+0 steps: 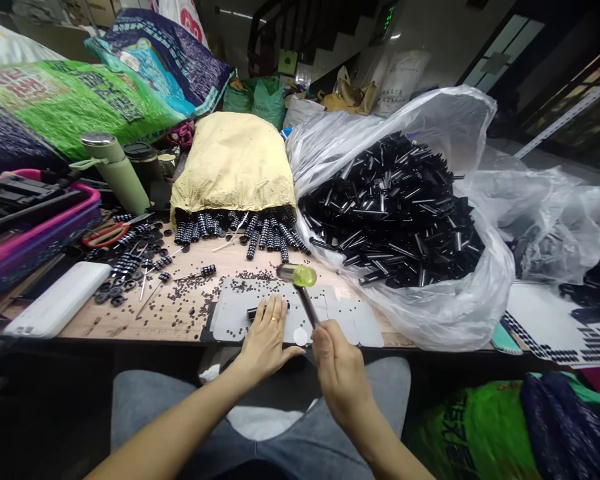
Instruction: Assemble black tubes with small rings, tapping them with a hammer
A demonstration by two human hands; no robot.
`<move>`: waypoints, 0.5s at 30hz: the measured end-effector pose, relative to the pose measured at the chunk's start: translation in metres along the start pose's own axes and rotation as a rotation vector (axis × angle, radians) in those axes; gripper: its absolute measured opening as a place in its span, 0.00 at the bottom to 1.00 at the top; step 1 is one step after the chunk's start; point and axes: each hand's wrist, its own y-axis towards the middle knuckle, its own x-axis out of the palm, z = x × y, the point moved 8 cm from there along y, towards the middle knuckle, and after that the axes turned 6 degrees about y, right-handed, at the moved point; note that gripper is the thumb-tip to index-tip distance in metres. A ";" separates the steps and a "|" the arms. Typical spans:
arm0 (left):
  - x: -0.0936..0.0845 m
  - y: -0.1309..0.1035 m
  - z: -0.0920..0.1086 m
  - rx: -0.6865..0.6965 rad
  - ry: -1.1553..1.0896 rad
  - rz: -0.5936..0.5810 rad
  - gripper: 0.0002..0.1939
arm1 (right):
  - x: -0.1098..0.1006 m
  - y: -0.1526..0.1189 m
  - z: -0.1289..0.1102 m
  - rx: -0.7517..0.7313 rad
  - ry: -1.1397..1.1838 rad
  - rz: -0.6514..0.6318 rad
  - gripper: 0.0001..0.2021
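My left hand (pixel 267 333) lies flat over a black cylindrical piece (pixel 253 313), fingers stretched out and thumb to the side. Most of that piece is hidden under the fingers. Beneath it is a translucent grey mat (pixel 350 323) at the table's front edge, with a small white disc (pixel 301 336) near my thumb. My right hand (pixel 337 367) is closed around the handle of a mallet (pixel 305 275) with a yellow-green translucent face. The mallet's head appears raised above the mat, to the right of my left fingers. Tiny black rings (pixel 245 285) are scattered over mat and table.
An open plastic bag (pixel 460 320) of black tubes (pixel 395 213) stands right of the mat. Ribbed black rods (pixel 265 235) spill from a yellow sack (pixel 235 160) behind. Left are red-handled scissors (pixel 105 235), a white box-shaped object (pixel 60 297), a green bottle (pixel 117 173) and a pink-rimmed basket (pixel 93 193).
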 end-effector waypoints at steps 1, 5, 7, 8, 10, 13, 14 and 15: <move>0.003 -0.001 0.001 0.011 -0.001 -0.002 0.38 | 0.010 -0.001 -0.007 -0.024 -0.024 -0.039 0.19; 0.011 0.003 -0.006 0.016 0.002 0.020 0.29 | 0.059 -0.001 -0.004 -0.040 -0.311 -0.253 0.18; 0.011 0.010 -0.013 -0.015 -0.059 -0.007 0.27 | 0.065 0.002 0.003 -0.034 -0.340 -0.280 0.19; 0.009 0.013 -0.017 -0.047 -0.107 -0.039 0.25 | 0.063 0.005 0.007 -0.030 -0.322 -0.267 0.19; 0.004 0.016 -0.022 -0.108 -0.191 -0.108 0.21 | 0.048 0.012 0.017 -0.001 -0.292 -0.204 0.20; -0.010 0.021 -0.027 -0.098 -0.315 -0.165 0.17 | 0.019 0.025 0.046 0.084 -0.359 -0.093 0.20; -0.014 0.026 -0.034 -0.113 -0.346 -0.166 0.18 | 0.010 0.028 0.058 0.115 -0.404 -0.064 0.19; -0.017 0.034 -0.047 -0.172 -0.366 -0.160 0.20 | 0.003 0.031 0.070 0.146 -0.449 -0.038 0.19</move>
